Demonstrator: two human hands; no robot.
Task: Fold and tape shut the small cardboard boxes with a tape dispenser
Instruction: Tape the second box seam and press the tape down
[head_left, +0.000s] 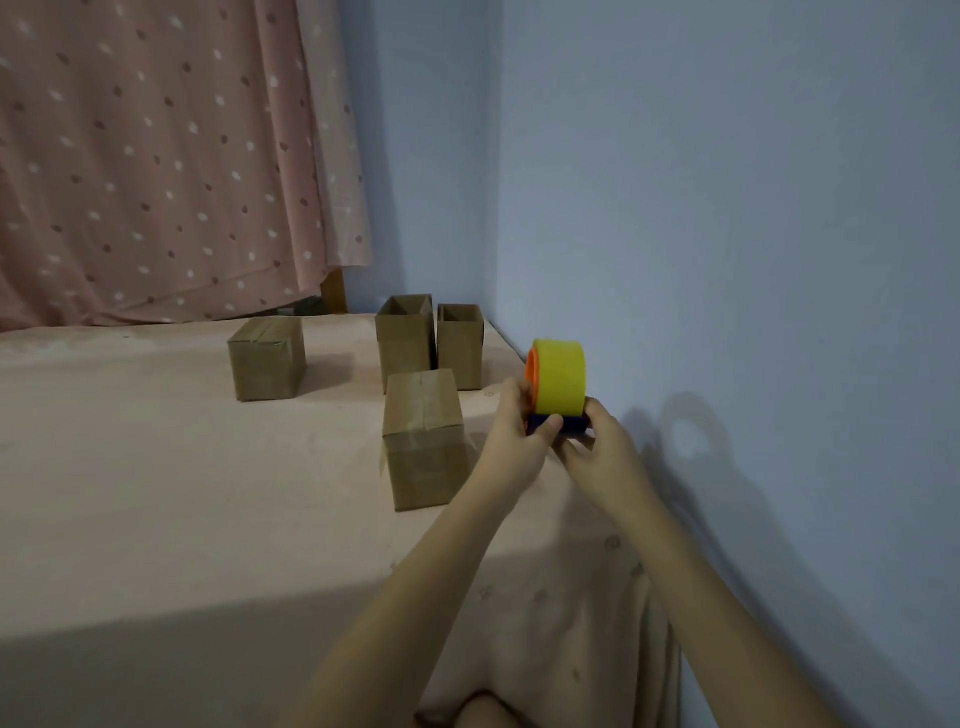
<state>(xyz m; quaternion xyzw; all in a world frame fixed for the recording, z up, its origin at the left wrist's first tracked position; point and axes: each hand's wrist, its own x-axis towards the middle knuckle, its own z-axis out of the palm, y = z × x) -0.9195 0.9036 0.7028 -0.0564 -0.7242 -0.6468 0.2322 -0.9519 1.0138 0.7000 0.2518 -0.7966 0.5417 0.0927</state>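
A tape dispenser (560, 376) with a yellow roll, orange hub and dark blue base is held up near the right wall. My left hand (514, 436) grips the base from the left and my right hand (597, 452) grips it from the right. Just left of my hands stands a closed cardboard box (423, 447) with tape over its top seam. Another closed, taped box (267, 358) stands further left. Two boxes with open tops, one taller (405, 343) and one beside it (460, 345), stand together at the back.
Everything rests on a pale pink cloth-covered surface (156, 493). A blue wall (727, 260) runs close along the right side. A pink dotted curtain (156, 156) hangs behind the surface at the back left. My knee (483, 712) shows at the bottom edge.
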